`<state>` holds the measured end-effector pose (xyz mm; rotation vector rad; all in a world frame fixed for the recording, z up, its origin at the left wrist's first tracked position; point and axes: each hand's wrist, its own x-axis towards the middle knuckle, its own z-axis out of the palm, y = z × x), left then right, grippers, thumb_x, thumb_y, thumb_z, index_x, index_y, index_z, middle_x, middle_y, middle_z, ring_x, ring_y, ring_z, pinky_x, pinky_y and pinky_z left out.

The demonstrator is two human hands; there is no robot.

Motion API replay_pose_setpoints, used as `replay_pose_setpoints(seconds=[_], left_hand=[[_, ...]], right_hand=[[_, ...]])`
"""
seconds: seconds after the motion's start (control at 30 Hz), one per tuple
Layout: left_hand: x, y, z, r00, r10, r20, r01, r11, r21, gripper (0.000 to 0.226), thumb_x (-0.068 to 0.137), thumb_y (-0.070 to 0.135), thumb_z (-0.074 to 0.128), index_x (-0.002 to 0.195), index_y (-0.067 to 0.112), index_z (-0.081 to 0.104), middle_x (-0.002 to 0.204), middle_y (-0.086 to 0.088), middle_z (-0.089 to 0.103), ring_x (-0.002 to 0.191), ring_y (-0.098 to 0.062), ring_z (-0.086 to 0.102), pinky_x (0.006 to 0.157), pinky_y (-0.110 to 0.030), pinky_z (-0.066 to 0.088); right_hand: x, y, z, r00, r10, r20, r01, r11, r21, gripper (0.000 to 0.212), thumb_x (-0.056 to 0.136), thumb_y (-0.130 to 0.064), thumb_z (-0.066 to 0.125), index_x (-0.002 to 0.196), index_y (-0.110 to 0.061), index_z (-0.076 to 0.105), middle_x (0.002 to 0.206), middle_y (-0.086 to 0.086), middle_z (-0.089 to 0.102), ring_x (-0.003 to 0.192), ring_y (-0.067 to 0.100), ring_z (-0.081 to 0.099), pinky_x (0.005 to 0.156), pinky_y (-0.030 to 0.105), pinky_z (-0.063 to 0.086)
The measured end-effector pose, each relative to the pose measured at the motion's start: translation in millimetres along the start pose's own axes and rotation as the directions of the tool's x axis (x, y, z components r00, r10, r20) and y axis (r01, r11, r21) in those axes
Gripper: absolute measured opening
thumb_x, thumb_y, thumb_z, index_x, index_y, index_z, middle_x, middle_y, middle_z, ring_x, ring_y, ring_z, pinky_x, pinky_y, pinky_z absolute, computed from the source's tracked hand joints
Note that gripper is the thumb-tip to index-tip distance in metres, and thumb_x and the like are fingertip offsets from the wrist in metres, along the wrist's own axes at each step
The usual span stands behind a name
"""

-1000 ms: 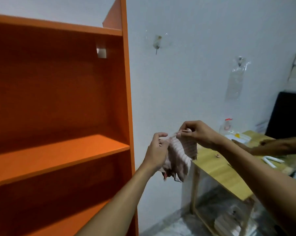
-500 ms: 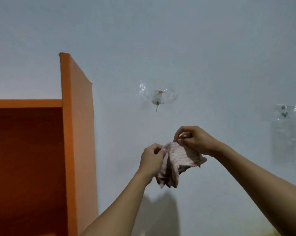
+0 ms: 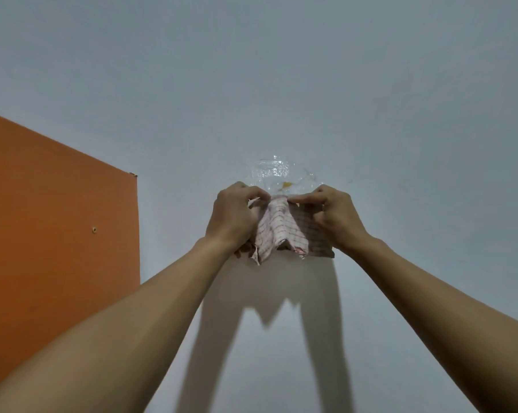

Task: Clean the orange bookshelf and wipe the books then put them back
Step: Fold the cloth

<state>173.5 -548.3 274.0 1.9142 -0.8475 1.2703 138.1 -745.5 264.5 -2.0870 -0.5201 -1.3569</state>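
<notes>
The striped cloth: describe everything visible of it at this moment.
The cloth is a thin, pale fabric with fine reddish check lines, crumpled into hanging folds. The left hand and right hand both pinch its top edge, holding it up against the white wall, just below a clear plastic hook patch. Its lower corners dangle free.
</notes>
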Motion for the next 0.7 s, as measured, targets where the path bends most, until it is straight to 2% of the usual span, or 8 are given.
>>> replay_pose_setpoints(seconds=[0.2,0.27,0.33,0.4,0.43,0.53,0.63,0.7], left_hand=[[4.3,-7.9,18.7,0.999,0.041,-0.017,-0.039,0.996,0.084,0.016,0.090,0.013,0.068,0.099,0.019,0.079,0.085,-0.002,0.060,0.079,-0.020,0.060,0.068,-0.026,0.042],[-3.7,-12.4,24.2,0.997,0.064,-0.046,-0.060,0.995,0.086,0.020,0.087,0.009,0.068,0.098,0.020,0.080,0.081,-0.001,0.058,0.074,-0.018,0.059,0.065,-0.026,0.044],[-12.6,-13.9,29.5,0.995,0.060,-0.074,-0.055,0.996,0.069,0.019,0.086,0.010,0.069,0.098,0.020,0.080,0.081,-0.002,0.059,0.072,-0.017,0.058,0.065,-0.024,0.044],[-20.6,-13.1,34.7,0.994,0.002,-0.106,0.002,0.999,0.035,0.017,0.086,0.011,0.067,0.096,0.019,0.079,0.082,-0.002,0.062,0.074,-0.016,0.059,0.067,-0.022,0.042],[-25.6,-12.7,37.8,0.993,-0.038,-0.113,0.040,0.999,0.018,0.016,0.086,0.011,0.066,0.095,0.019,0.078,0.083,-0.002,0.063,0.076,-0.016,0.059,0.067,-0.021,0.041],[-43.2,-7.6,43.5,0.975,-0.189,-0.118,0.179,0.980,-0.089,0.012,0.086,0.008,0.064,0.089,0.017,0.072,0.083,0.000,0.068,0.076,-0.013,0.061,0.067,-0.022,0.045],[-62.1,-1.0,43.5,0.930,-0.353,-0.103,0.326,0.921,-0.211,0.015,0.083,0.000,0.062,0.080,0.014,0.066,0.074,0.004,0.066,0.065,-0.003,0.055,0.059,-0.009,0.040],[-88.8,-2.4,43.9,0.869,-0.484,-0.101,0.453,0.861,-0.229,0.009,0.086,0.007,0.067,0.080,0.014,0.067,0.074,0.005,0.067,0.069,-0.004,0.059,0.063,-0.009,0.041]], right_hand=[[2.0,22.8,19.1,0.999,0.020,0.025,-0.019,1.000,-0.010,0.047,0.083,0.012,0.055,0.111,-0.020,0.075,0.087,0.009,0.060,0.076,0.014,0.054,0.066,0.006,0.040],[-6.8,28.1,24.1,0.999,0.030,0.016,-0.030,0.998,0.055,0.040,0.088,0.005,0.059,0.112,-0.023,0.075,0.086,0.006,0.061,0.076,0.009,0.056,0.068,0.009,0.040],[-13.0,29.6,28.4,0.998,0.070,-0.002,-0.069,0.990,0.121,0.037,0.089,0.002,0.060,0.110,-0.023,0.076,0.090,-0.001,0.066,0.081,0.001,0.058,0.072,0.003,0.040],[-17.7,27.2,31.8,0.991,0.136,-0.004,-0.132,0.970,0.203,0.035,0.089,0.000,0.059,0.108,-0.023,0.077,0.100,-0.007,0.072,0.091,-0.001,0.063,0.079,0.001,0.041],[-20.6,26.0,34.1,0.983,0.182,0.011,-0.179,0.950,0.255,0.033,0.090,-0.003,0.059,0.106,-0.025,0.078,0.100,-0.008,0.074,0.092,0.001,0.065,0.080,0.006,0.046],[-35.1,20.9,44.2,0.925,0.377,0.051,-0.361,0.826,0.433,0.016,0.090,-0.011,0.063,0.091,-0.022,0.075,0.083,0.001,0.073,0.069,0.014,0.064,0.064,0.028,0.051],[-60.8,12.3,56.6,0.812,0.581,0.062,-0.507,0.648,0.569,0.006,0.089,-0.008,0.063,0.087,-0.013,0.064,0.078,0.008,0.065,0.064,0.018,0.058,0.060,0.030,0.047],[-90.8,6.2,72.1,0.726,0.674,0.136,-0.603,0.529,0.597,0.007,0.089,-0.006,0.060,0.088,-0.013,0.060,0.076,0.009,0.066,0.066,0.019,0.059,0.065,0.034,0.050]])
